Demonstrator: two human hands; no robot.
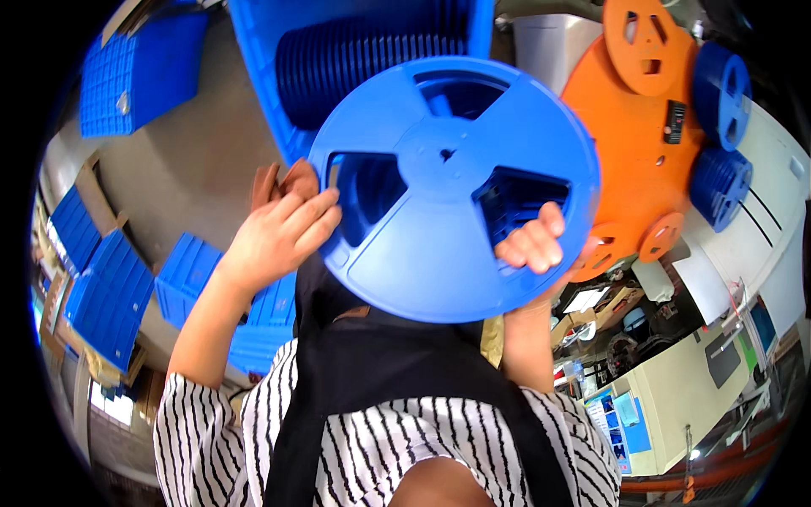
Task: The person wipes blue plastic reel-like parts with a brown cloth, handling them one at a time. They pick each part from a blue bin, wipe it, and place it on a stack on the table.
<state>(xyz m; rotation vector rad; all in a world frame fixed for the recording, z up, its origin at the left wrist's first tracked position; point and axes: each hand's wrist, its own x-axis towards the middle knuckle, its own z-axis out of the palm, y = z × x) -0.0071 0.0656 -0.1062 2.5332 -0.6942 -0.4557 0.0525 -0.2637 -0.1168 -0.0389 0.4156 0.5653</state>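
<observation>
A large blue plastic reel (372,262) with three cut-out windows faces up in front of my chest. My right hand (534,241) grips it at the right side, its fingertips coming through the right window and the rest of the hand behind the flange. At the left rim my left hand (283,232) is closed on a soft brown cloth (296,180), its fingertips against or very near the reel's edge. The cloth's lower part is hidden by the fingers.
Behind the reel, a blue crate (262,72) holds a row of dark blue reels (372,59). An orange round plate (629,160) carrying orange and blue reels (721,190) stands at the right. More blue crates (144,76) sit at the left. A beige cabinet (684,406) is at the lower right.
</observation>
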